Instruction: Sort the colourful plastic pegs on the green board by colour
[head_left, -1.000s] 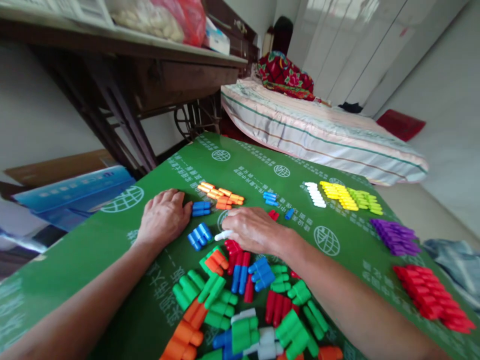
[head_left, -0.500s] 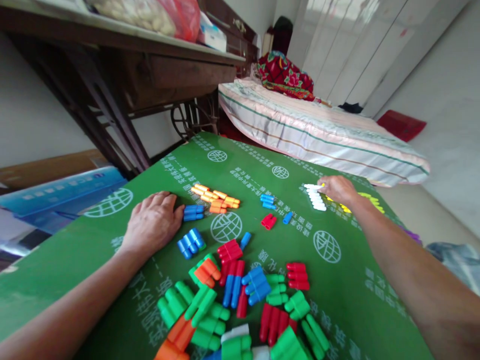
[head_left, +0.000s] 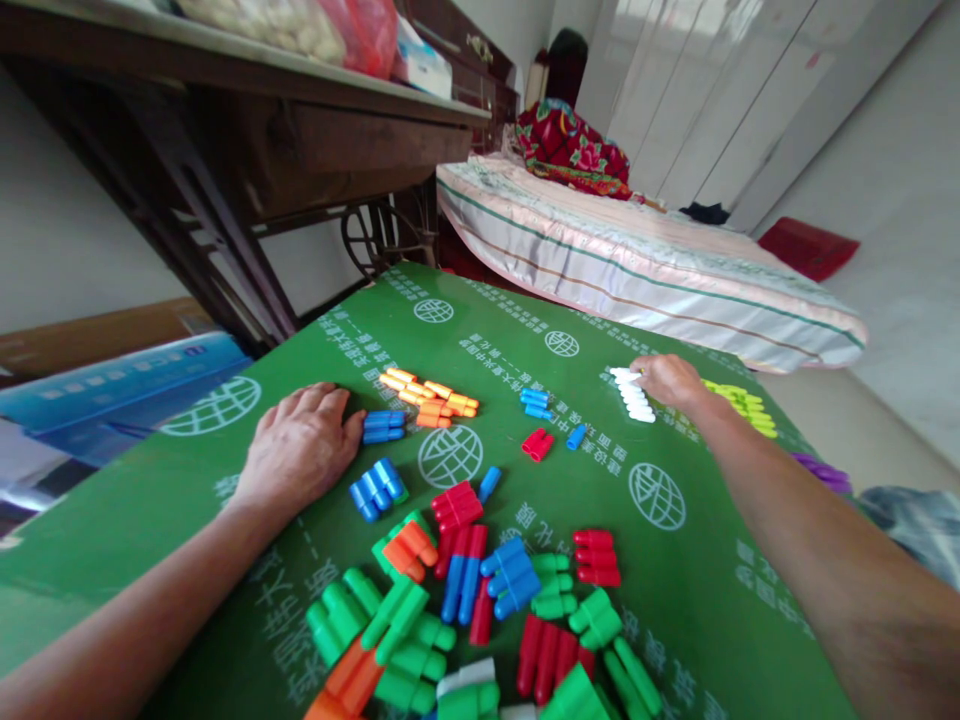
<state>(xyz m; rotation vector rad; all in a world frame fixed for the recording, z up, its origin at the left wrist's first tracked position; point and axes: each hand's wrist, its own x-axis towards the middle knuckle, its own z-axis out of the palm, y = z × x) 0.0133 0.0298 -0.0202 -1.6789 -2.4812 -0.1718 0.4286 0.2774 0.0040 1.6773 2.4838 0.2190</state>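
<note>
Green covering, printed with pale globes and lettering, tops the desk (head_left: 510, 325), where plastic blocks lie in rows and in a loose heap. At the far right part, a slanting row of white blocks (head_left: 636, 402) lies on the desk, and the right hand (head_left: 667, 380) is at its upper end, fingertips bent down at the topmost piece; I cannot tell whether they are clamped on it. Lime blocks (head_left: 750, 408) show just beyond the right wrist, and purple blocks (head_left: 823, 472) show partly behind the forearm.

The left hand (head_left: 304, 435) lies palm down on the desk, holding nothing, its fingers loosely side by side and its thumb near a blue block (head_left: 383, 427). Orange blocks (head_left: 435, 402) lie just past that one. Between the hands are a few small blue blocks (head_left: 536, 403) and a red block (head_left: 537, 444). Nearest the person, green blocks (head_left: 409, 612) overlap with red, blue and orange ones. A bed (head_left: 637, 265) stands beyond the desk.
</note>
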